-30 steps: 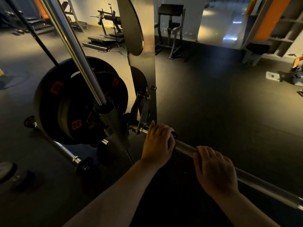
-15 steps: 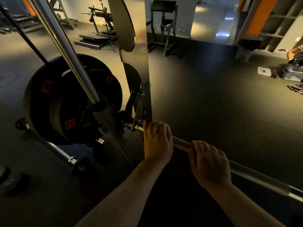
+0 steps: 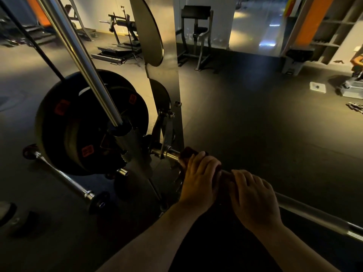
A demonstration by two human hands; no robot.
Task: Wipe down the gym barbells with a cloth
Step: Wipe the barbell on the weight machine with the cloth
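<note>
The barbell (image 3: 314,213) runs from a Smith-machine carriage at mid-frame down to the lower right edge, its chrome shaft catching a little light in the dim room. A dark reddish cloth (image 3: 189,154) is wrapped on the shaft just beside the carriage. One end pokes out past the knuckles toward the machine, and a darker fold shows on the bar between the two hands.

The left hand (image 3: 198,183) grips over the top of the bar, fingers curled down around the cloth so the fabric sits between palm and steel. The right hand (image 3: 255,201) is just beside it on the bar, fingers curled over the shaft from above. Whether it also catches the cloth's edge cannot be told in this light. Both forearms reach in from the bottom of the frame.

Left of the hands, black weight plates (image 3: 59,134) with red labels hang on the sleeve. A polished guide rod (image 3: 82,61) slants across them, and a flat steel upright (image 3: 167,85) stands just behind the carriage. A second, shorter bar (image 3: 66,179) sits low at the left near the dark rubber floor (image 3: 255,124). Well beyond, a padded bench station (image 3: 196,16) stands against a pale wall.
</note>
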